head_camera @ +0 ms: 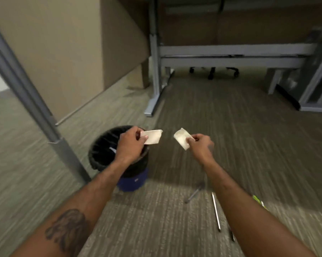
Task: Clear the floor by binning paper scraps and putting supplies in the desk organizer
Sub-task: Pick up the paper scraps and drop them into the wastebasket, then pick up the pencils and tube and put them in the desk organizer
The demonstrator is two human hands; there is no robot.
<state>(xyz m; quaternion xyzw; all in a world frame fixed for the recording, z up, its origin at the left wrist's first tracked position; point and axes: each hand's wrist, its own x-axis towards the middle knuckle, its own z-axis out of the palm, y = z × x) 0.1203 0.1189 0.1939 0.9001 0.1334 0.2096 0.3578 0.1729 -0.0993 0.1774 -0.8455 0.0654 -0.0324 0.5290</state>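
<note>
I pinch one pale paper scrap (pixel 151 137) in my left fingers (pixel 142 138) over the round black-lined bin (pixel 108 145), another scrap (pixel 181 138) in my right fingers (pixel 190 140) beside it; binning comes next.

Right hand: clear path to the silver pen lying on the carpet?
Probably not yet. The right hand is pinching a white paper scrap, so it's occupied. Nothing lies over the silver pen on the carpet by the right forearm; bin the scrap first.

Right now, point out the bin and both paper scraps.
bin (pixel 101 151), head view, black liner at rim.
left paper scrap (pixel 152 136), head view, its middle.
right paper scrap (pixel 181 139), head view, its middle.
</note>
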